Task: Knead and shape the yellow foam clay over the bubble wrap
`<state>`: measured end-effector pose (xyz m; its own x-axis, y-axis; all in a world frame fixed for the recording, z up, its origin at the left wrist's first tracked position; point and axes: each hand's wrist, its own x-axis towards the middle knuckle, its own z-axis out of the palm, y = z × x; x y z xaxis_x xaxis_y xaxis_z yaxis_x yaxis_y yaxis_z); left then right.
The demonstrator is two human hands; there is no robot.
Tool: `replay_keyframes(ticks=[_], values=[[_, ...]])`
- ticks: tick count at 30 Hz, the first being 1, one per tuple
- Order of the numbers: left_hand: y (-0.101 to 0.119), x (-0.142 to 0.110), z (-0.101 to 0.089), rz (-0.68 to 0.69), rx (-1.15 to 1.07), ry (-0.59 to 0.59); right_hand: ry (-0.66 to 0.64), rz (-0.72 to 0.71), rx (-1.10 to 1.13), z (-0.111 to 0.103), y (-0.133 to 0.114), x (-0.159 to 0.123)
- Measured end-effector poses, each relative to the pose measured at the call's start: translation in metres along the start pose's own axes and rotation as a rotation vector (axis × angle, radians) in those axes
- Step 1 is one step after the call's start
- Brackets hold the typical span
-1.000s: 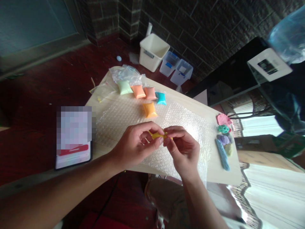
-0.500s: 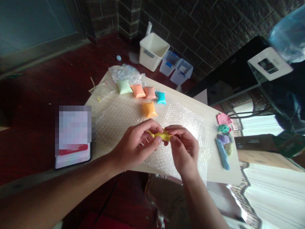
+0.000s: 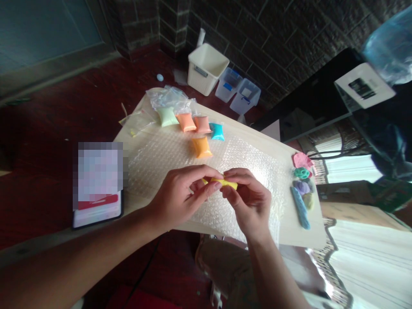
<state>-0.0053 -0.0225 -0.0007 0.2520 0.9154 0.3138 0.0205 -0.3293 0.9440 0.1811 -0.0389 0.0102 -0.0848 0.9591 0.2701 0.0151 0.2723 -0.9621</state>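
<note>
My left hand (image 3: 183, 195) and my right hand (image 3: 249, 201) meet over a sheet of bubble wrap (image 3: 167, 154) on a light board (image 3: 289, 231). Both pinch a small piece of yellow clay (image 3: 227, 183) between thumbs and fingertips, the left from the left end, the right from the right end. The clay is stretched into a short bar and is partly hidden by my fingers.
Several small packets of coloured clay (image 3: 201, 146) lie beyond my hands, with empty plastic bags (image 3: 167, 98) behind them. Shaped clay pieces (image 3: 302, 189) sit at the board's right edge. A phone (image 3: 98, 193) lies at the left. Plastic bins (image 3: 206, 68) stand on the floor.
The yellow clay has been worked between my fingers, from a small lump to a flatter, longer bar. Both hands stay in the same spot.
</note>
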Motion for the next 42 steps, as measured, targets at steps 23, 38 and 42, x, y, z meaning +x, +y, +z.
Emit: replay_keyframes(ticks=[23, 38, 42], values=[[-0.010, 0.000, -0.006, 0.396, 0.321, -0.033, 0.000, -0.039, -0.153, 0.000, -0.007, -0.005], [-0.010, 0.003, 0.002, -0.072, -0.125, 0.155, 0.010, -0.070, -0.180, 0.003, -0.008, -0.005], [-0.006, 0.007, 0.005, -0.174, -0.311, 0.120, 0.044, -0.116, -0.186, 0.007, -0.003, -0.005]])
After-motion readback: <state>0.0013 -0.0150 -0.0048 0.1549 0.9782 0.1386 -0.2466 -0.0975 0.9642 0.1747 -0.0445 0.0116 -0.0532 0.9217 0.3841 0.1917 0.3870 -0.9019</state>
